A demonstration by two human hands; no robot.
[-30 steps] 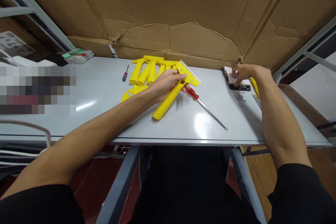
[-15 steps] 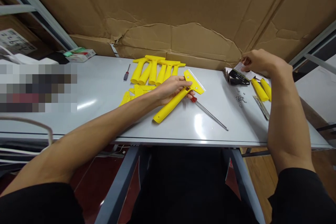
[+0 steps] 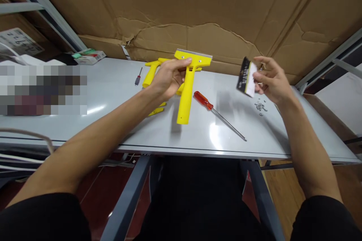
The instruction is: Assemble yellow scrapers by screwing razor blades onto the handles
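My left hand (image 3: 172, 77) is closed around the neck of a yellow scraper (image 3: 186, 98), raised over the table with its blade edge up and its handle pointing down. Two screws show on the scraper's head. In my right hand (image 3: 270, 79) is a black-and-white printed card (image 3: 246, 77), pinched at its right side above the table and slightly blurred. Between the hands lies a screwdriver (image 3: 203, 99) with a red handle, its shaft pointing to the lower right. Small loose screws (image 3: 260, 106) are scattered under my right hand.
More yellow scraper parts (image 3: 151, 73) lie behind my left hand, partly hidden by it. A small screwdriver (image 3: 138, 78) is left of them. A small box (image 3: 89, 57) stands at the back left. Brown cardboard (image 3: 181, 3) lines the table's rear edge.
My left hand has lifted the scraper and turned its blade upward. My right hand has brought the card up and left, away from the pile at the back right.
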